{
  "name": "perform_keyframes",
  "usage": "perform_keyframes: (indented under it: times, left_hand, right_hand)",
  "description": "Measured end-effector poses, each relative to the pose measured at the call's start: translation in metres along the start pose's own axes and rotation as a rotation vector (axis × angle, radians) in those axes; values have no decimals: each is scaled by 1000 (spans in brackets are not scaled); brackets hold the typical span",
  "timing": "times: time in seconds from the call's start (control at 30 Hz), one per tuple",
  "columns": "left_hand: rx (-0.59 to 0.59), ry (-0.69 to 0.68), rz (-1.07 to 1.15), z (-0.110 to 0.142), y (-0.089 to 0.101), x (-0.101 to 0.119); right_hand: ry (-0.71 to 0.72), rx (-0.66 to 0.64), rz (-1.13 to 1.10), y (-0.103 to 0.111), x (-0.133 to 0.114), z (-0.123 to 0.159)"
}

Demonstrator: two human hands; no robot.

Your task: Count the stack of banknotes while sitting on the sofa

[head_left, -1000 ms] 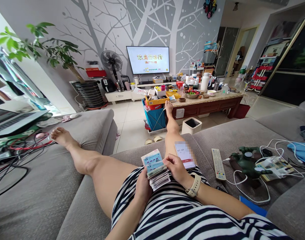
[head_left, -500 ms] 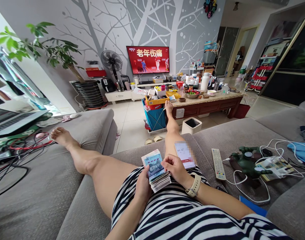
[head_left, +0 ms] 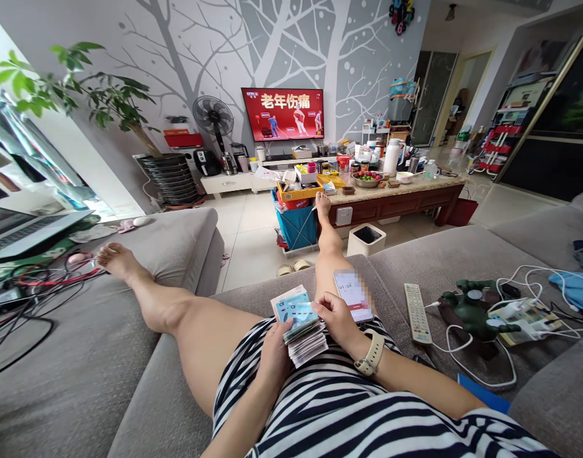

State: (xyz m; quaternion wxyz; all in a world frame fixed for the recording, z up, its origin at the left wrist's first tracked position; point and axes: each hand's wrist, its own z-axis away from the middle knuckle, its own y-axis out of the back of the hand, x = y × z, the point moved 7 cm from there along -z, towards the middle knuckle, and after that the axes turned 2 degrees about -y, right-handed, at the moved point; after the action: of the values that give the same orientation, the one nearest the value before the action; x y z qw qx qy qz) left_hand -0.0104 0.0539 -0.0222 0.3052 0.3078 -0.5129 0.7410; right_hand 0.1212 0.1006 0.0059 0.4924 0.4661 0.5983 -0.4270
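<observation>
A folded stack of banknotes rests over my lap, its lower ends fanned in several layers. My left hand is closed around the stack's left side, thumb on top. With thumb and fingertips, my right hand pinches the upper right corner of the top blue banknote, which is bent toward me. Behind it, more blue notes stand up from the stack. On my right thigh lies a phone with a lit screen, just beyond my right hand.
On the sofa to my right are a remote control, a dark green figure-like object and a power strip with white cables. A laptop and tangled cables lie at left. A waste bin stands before the coffee table.
The top blue banknote has been bent down toward me by my right hand, showing another blue note behind it. My left thumb has shifted slightly lower.
</observation>
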Motion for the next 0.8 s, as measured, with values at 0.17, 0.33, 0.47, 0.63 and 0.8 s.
perform_keyframes:
  times: [0.17, 0.33, 0.47, 0.63, 0.8]
  left_hand:
    - [-6, -3, -8, -1, 0, 0]
    - [45, -12, 65, -2, -1, 0]
    - [91, -17, 62, -1, 0, 0]
    - [118, -42, 6, -1, 2, 5]
    - [128, -80, -74, 7, -6, 16]
  right_hand:
    - [9, -9, 13, 0, -2, 0]
    - [27, -19, 9, -1, -8, 2]
    - [37, -39, -13, -2, -11, 3]
    - [44, -53, -33, -4, -13, 4]
    - [52, -64, -32, -4, -17, 6]
